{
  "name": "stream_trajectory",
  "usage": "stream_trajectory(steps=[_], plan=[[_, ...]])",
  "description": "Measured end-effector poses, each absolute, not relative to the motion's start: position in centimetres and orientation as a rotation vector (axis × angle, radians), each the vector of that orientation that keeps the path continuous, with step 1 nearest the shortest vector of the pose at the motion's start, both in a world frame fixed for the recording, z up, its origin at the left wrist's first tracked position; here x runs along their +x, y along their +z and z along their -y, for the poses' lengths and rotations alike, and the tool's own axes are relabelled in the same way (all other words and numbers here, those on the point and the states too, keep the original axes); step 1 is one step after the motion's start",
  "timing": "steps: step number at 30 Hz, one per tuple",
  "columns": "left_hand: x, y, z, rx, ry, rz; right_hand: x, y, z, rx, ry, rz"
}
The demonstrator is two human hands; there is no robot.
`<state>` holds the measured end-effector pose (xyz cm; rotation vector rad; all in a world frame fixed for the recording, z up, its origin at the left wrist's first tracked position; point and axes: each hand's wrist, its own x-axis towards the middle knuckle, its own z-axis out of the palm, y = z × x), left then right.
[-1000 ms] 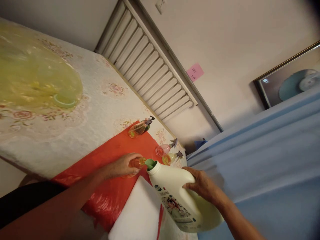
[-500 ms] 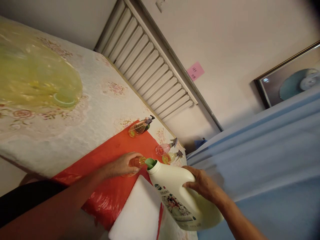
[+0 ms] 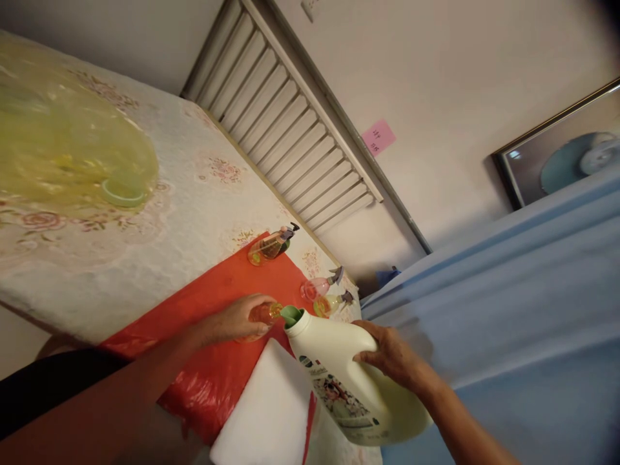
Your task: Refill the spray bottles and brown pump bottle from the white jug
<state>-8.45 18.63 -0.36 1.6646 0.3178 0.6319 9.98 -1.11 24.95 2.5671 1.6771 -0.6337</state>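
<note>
- Barely anything has shifted since the earlier frames: the jug spout sits a touch closer over the small bottle's mouth.
- Left hand (image 3: 237,321) is wrapped around the small orange bottle (image 3: 264,314), steadying it on the red sheet (image 3: 217,290).
- White jug (image 3: 346,381) is tipped, its green spout (image 3: 291,316) at the bottle mouth.
- Right hand (image 3: 394,355) has its fingers closed around the jug's handle.
- Three spray bottles (image 3: 322,287) stand behind.

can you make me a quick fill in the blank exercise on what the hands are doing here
1. The right hand tilts a large ____ jug by its handle.
2. The left hand grips a small orange bottle over a ____ plastic sheet.
3. The jug's spout is coloured ____.

Missing words: white; red; green
</note>
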Motion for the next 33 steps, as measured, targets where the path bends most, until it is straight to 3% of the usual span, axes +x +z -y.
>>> stream_trajectory(steps=[33], plan=[[-9.0, 0.6, -18.5, 1.648, 0.630, -0.298, 9.6, 25.2, 0.9, 2.559, -0.604, -1.633]])
